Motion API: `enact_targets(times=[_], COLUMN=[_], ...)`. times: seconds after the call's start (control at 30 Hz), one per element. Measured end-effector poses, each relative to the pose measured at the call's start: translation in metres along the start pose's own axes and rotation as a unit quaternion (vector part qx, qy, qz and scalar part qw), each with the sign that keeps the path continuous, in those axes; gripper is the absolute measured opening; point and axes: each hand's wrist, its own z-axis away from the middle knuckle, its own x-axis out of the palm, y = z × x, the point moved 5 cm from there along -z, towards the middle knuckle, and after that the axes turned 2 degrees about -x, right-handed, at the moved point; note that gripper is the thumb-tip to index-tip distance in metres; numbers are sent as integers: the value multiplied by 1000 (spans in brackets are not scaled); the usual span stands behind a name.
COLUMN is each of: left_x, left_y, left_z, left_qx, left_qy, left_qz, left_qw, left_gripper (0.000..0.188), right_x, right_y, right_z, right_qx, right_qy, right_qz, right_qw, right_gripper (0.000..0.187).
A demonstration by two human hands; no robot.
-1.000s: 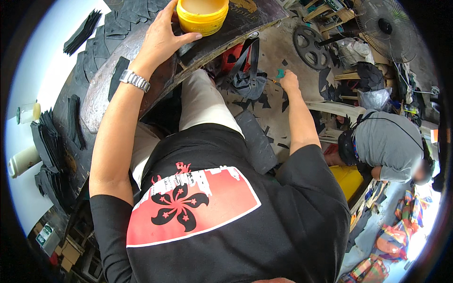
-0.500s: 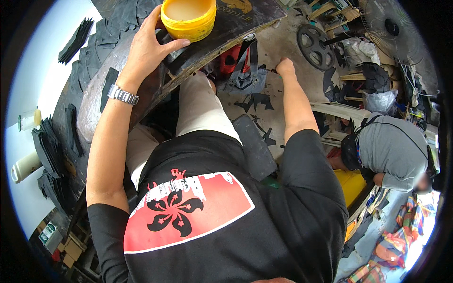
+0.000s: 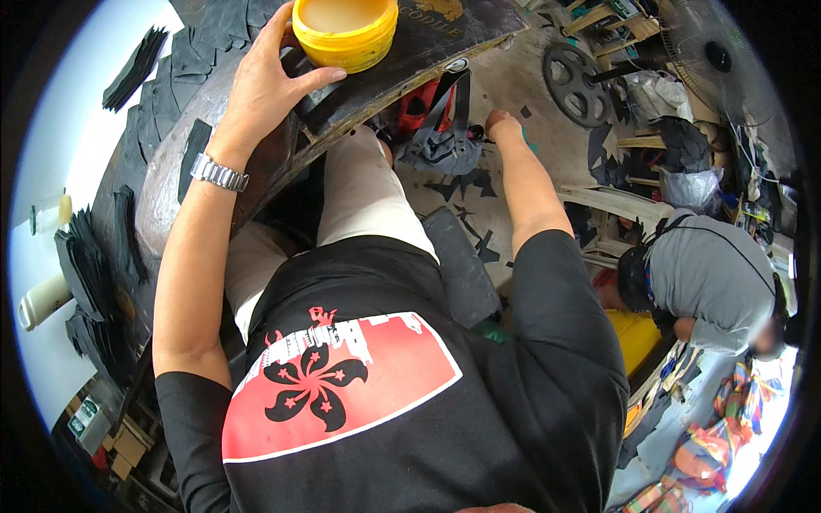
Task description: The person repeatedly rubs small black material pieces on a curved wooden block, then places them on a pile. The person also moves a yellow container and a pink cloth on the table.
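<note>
My left hand (image 3: 263, 88), a metal-band watch (image 3: 220, 173) on its wrist, is curved round the left side of a yellow tub (image 3: 346, 53). Its thumb presses low on the near side, and the fingertips are hidden behind. Pale, creamy stuff (image 3: 342, 14) fills the open tub, which is at the dark worktable's edge (image 3: 419, 64). Over the floor to the right, my right hand (image 3: 503, 126) looks closed; what it holds, if anything, is hidden. A bit of green (image 3: 530, 144) shows by that wrist. The right hand is close to a grey bag (image 3: 445, 150) with dark straps.
Black cut pieces (image 3: 90, 256) lie in stacks along the table's left side. Dark scraps (image 3: 466, 182) litter the floor. At the right are a black handwheel (image 3: 577, 84), a fan (image 3: 717, 56) and a bent-over person in grey (image 3: 710, 278).
My right hand has shifted left, closer to the grey bag, and green now shows by its wrist. The fan head has turned right. My left hand stays at the tub.
</note>
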Motion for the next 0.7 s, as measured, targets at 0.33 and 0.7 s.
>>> enact_targets(times=[0.33, 0.7], left_x=[0, 1], left_y=[2, -1], left_z=[0, 1], left_qx=[-6, 13], left_qy=[4, 6], left_qz=[-18, -18], left_qw=[1000, 1000], left_gripper=[100, 100], right_x=[-43, -39], right_y=[10, 30], right_z=[-20, 18], right_qx=[-24, -4], right_qy=[33, 129], right_qz=[54, -42], right_qw=[998, 991], right_gripper=[30, 30])
